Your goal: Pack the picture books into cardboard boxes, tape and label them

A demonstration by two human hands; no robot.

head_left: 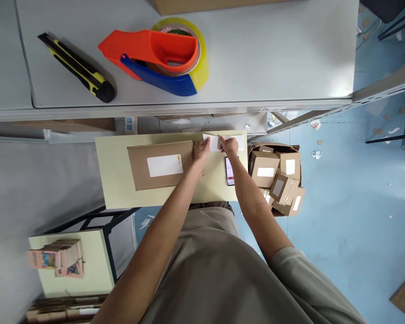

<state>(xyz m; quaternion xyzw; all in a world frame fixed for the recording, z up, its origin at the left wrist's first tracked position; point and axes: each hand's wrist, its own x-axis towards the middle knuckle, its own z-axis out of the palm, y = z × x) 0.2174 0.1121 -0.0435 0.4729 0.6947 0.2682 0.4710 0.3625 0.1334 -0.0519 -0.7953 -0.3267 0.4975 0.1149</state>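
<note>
My left hand (201, 150) pinches the left end of a white label strip (214, 142) between thumb and fingers. Closed on the same strip, a little to the right, is my right hand (228, 146); more white paper shows beyond its knuckles. Beside my left hand lies a flat cardboard box (138, 168) with a white label (164, 165) on its top. A phone (229, 172) with a lit screen rests beneath my right forearm, partly covered by it. All of this is on a pale yellow table (113, 180). Print on the strip is too small to read.
On the grey shelf (273, 58) above lie a tape dispenser (178, 83) and a box cutter (77, 67). An open carton (299, 148) full of small labelled boxes stands right of the table. Pink packages (67, 258) sit on a side table at lower left.
</note>
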